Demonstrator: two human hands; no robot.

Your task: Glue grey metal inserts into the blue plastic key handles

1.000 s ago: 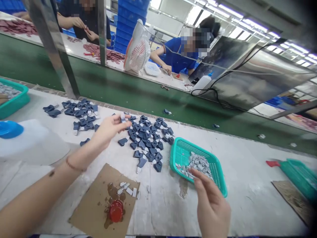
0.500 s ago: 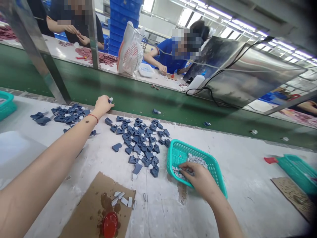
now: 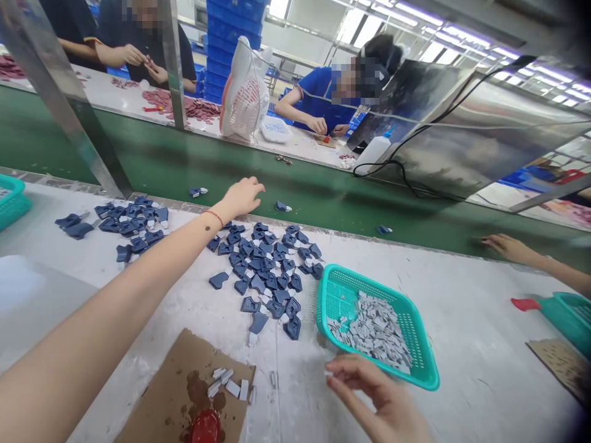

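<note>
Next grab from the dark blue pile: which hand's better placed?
Left, I'd say. The left hand looks empty, just beyond the dark blue pile. The right hand is farther off, near the green basket, apparently pinching a small light piece.

Nothing legible — blue marks [image 3: 276, 128] on the white packet [image 3: 276, 136] — too small to read.
</note>
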